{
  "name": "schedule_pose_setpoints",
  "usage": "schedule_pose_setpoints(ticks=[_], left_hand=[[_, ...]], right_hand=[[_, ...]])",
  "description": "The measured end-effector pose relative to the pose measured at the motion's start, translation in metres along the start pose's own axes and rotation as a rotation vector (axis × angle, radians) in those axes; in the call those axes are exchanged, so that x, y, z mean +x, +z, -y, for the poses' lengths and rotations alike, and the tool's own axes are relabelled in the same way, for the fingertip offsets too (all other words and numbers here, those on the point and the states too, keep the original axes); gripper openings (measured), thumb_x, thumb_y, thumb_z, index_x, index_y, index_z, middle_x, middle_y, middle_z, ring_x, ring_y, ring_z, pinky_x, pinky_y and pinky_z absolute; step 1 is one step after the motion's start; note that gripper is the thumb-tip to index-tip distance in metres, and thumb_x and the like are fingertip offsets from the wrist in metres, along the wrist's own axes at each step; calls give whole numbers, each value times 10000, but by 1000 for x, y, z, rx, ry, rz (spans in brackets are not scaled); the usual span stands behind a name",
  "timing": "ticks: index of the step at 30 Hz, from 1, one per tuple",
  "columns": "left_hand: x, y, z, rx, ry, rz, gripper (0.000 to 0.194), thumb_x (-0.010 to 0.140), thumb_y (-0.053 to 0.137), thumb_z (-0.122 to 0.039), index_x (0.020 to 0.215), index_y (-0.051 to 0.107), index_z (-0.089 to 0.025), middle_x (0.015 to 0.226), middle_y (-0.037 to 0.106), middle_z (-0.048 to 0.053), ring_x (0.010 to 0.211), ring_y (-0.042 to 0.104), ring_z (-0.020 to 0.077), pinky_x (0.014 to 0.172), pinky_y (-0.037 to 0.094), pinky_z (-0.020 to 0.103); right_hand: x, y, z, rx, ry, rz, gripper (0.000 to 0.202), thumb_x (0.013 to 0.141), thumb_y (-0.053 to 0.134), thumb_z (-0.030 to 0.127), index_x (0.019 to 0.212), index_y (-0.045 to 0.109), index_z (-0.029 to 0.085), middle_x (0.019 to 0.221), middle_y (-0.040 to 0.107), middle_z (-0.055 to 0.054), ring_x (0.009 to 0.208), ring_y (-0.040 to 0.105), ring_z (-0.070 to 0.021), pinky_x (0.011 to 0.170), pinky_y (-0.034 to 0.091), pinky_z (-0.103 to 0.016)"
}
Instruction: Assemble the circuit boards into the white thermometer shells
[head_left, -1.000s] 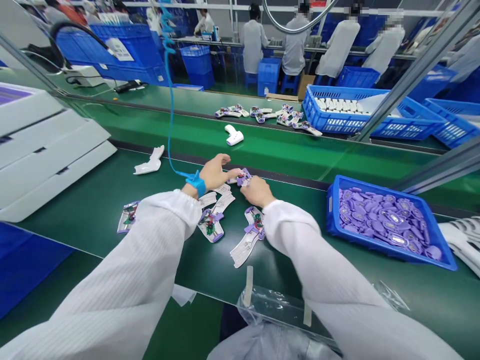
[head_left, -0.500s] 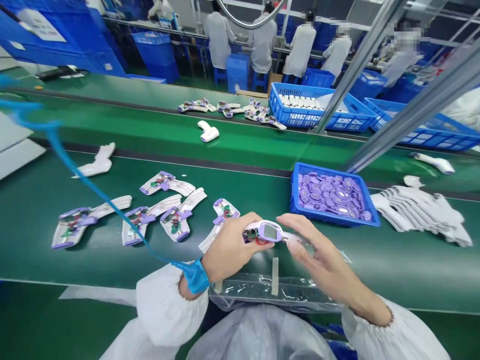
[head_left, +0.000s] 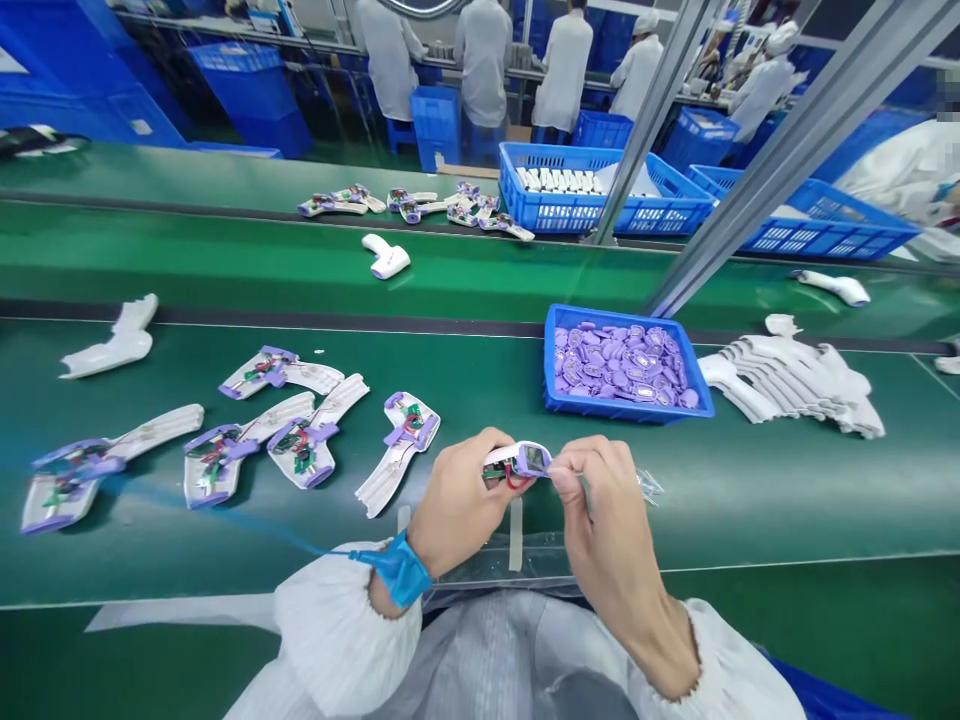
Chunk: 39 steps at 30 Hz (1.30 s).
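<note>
My left hand point(head_left: 461, 495), with a blue wrist strap point(head_left: 401, 570), grips an open handheld infrared thermometer point(head_left: 531, 460). Its purple-framed screen faces up, and red wire and green circuit board show at its side. My right hand point(head_left: 607, 500) is closed in a pinch at the right edge of the screen frame; what lies between the fingertips is too small to make out. Left of my hands, several opened thermometer halves point(head_left: 304, 445) with purple parts and circuit boards lie on the green work surface point(head_left: 465, 380). The nearest one point(head_left: 405, 440) lies just beside my left hand.
A blue bin point(head_left: 626, 405) of purple covers stands ahead to the right. Beyond it lies a row of white shells point(head_left: 795, 380). Metal posts point(head_left: 679, 270) rise behind the bin. Blue crates point(head_left: 555, 210) stand across the belt point(head_left: 285, 265). Co-workers in white coats are farther back.
My right hand has closed from spread fingers to a pinch at the screen's edge. The thermometer's screen end has tilted slightly. The camera view has shifted, so the surroundings appear farther left.
</note>
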<state>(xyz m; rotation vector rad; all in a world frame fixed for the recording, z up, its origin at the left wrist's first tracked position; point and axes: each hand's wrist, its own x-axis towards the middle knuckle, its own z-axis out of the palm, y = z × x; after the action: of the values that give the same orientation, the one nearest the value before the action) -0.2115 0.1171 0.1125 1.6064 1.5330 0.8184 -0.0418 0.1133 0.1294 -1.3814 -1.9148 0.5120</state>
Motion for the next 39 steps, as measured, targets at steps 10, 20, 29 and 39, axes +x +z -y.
schedule_pose_setpoints(ticks=[10, 20, 29, 39], left_hand=[[3, -27, 33, -601, -377, 135, 397, 876, 586, -580, 750, 551, -205, 629, 523, -6, 612, 467, 140, 610, 441, 251], [7, -23, 32, -562, -546, 149, 419, 769, 695, -605, 930, 660, -220, 926, 697, 69, 941, 632, 264, 779, 538, 329], [8, -3, 22, -754, -371, 219, 376, 914, 597, -488, 1091, 632, -158, 1022, 689, 89, 916, 648, 202, 856, 505, 335], [5, 11, 18, -791, -401, 239, 484, 906, 554, -578, 1164, 645, -178, 1060, 682, 75, 876, 629, 183, 697, 491, 262]], right_hand=[[-24, -49, -149, -496, 208, 36, 371, 907, 520, 568, 1031, 587, 224, 1037, 622, -93, 913, 567, -253, 727, 435, -368], [105, -144, -263, -823, 410, -51, 384, 878, 583, 523, 940, 688, 159, 1025, 652, -185, 1010, 592, -344, 794, 434, -516], [19, -135, -187, -869, 234, -396, 685, 868, 394, 760, 1145, 690, 207, 1164, 639, -275, 1111, 556, -423, 728, 317, -555], [-5, -16, -33, -693, -404, 112, 152, 1006, 493, 212, 1124, 588, 210, 1142, 691, -50, 1118, 584, -235, 990, 271, -515]])
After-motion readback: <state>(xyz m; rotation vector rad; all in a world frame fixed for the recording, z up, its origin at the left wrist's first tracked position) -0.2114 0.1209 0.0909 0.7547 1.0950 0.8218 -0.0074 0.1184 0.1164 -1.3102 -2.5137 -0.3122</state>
